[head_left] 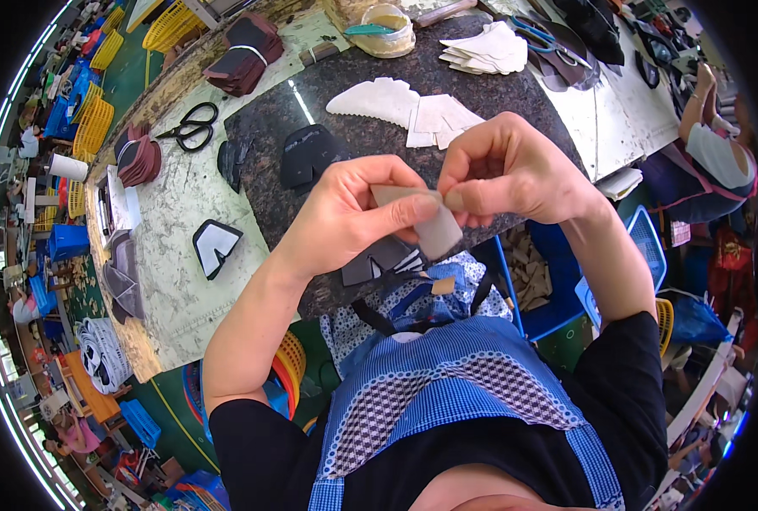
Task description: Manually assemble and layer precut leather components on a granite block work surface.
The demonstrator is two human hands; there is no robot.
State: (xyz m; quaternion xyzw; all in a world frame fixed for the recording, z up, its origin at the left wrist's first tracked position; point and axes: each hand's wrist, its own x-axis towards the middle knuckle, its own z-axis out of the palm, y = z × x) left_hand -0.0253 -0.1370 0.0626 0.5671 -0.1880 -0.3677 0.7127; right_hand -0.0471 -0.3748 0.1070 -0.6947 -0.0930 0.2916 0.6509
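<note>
Above the near edge of a dark stone slab, my left hand pinches a small light-grey flat piece between thumb and fingers. My right hand is closed in a pinch at the piece's upper right edge, its thumb close to my left thumb. Whether it grips the edge itself or a thin layer on it is too small to tell. Black shaped pieces lie beyond my left hand. White zigzag-edged pieces are on the slab past both hands. Dark grey pieces sit partly beneath my left hand.
Black scissors, a black-and-white piece and bundled maroon pieces lie on the left. At the back stand a tub, a white stack and blue-handled scissors. A blue bin holds scraps below right. Another person sits at right.
</note>
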